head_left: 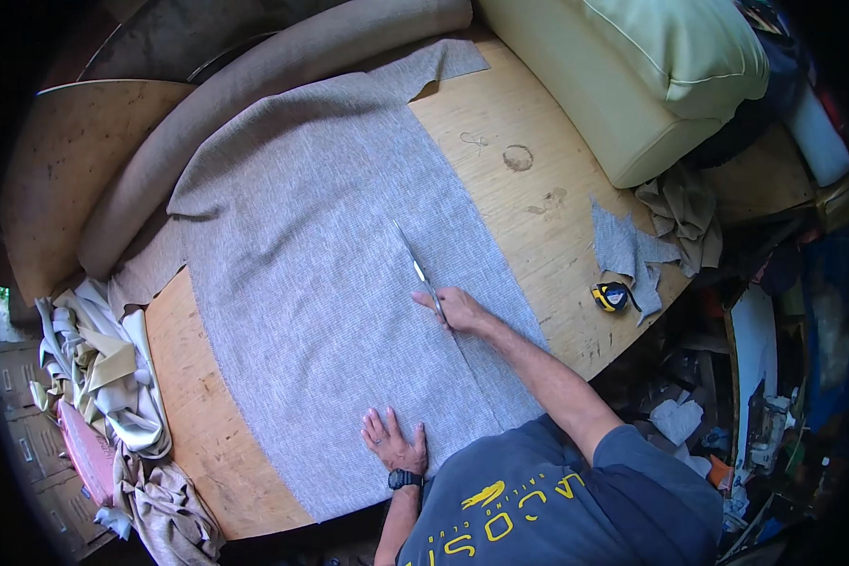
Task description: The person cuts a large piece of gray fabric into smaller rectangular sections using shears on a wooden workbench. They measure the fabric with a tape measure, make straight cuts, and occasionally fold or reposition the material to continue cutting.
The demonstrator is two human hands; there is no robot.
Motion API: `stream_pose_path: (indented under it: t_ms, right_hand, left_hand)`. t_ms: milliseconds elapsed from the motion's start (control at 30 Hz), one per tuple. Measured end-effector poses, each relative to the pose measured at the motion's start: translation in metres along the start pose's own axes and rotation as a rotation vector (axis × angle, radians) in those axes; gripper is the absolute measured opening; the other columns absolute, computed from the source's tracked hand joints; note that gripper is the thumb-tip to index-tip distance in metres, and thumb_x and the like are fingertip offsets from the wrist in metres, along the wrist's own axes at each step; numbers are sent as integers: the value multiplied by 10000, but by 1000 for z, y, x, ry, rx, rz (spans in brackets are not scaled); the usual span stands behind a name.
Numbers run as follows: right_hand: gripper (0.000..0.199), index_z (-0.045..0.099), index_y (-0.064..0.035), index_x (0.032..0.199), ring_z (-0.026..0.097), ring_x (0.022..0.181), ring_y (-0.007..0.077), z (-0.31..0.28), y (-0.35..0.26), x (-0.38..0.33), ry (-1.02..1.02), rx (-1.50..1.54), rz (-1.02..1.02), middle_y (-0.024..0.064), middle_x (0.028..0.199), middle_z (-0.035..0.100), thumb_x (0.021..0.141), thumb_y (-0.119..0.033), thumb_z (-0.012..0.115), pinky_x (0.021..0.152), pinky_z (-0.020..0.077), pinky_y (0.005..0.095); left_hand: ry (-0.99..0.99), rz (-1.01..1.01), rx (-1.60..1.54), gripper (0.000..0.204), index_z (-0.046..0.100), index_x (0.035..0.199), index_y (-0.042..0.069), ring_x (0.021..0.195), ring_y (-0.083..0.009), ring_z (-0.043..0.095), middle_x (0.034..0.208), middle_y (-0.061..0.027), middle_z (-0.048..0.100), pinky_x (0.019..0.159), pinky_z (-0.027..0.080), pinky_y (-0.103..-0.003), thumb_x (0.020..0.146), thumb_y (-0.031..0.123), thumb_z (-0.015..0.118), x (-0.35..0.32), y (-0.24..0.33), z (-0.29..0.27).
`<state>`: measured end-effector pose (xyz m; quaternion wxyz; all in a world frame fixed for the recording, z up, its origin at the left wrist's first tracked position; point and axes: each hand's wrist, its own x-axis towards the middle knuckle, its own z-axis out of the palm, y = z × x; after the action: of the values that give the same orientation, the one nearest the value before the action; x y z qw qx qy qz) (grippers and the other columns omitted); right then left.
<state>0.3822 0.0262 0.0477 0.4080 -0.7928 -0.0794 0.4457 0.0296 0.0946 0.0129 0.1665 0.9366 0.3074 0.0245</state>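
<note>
A broad sheet of grey woven fabric [321,274] covers the middle of a wooden table, with a few creases across it. My right hand [448,308] grips a pair of scissors [418,269], whose long blades point away over the cloth. From the scissors a line, perhaps a cut, runs back through the fabric toward my body. Flat on the cloth near the front edge lies my left hand [393,441], fingers spread and holding nothing, with a dark watch [405,479] on its wrist.
A thick fabric roll [255,80] curves along the back left. A pale green cushioned furniture piece [641,85] stands at the far right. Near the right edge are a tape measure [610,296] and grey fabric scraps [627,250]. Crumpled cloth pieces [113,368] are heaped at the left.
</note>
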Motion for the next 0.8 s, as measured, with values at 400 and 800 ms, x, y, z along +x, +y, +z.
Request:
stream_pose_path:
  t_ms: [400, 800]
  right_hand:
    - [631, 592, -62, 671, 584, 503, 138, -15, -30, 38, 6, 25, -13, 49, 590, 604, 878, -643, 727, 538, 506, 342]
    - [594, 592, -75, 619, 562, 473, 116, -5, 25, 35, 71, 150, -205, 22, 566, 598, 887, -582, 749, 476, 464, 314]
  left_hand:
    - [44, -11, -148, 667, 552, 1401, 50, 1433, -420, 370, 1516, -230, 437, 1187, 246, -576, 841, 359, 742, 26, -15, -4]
    - [79, 35, 36, 845, 469, 1510, 50, 1550, -423, 190, 1657, -244, 265, 1251, 115, -588, 848, 513, 720, 113, -25, -7]
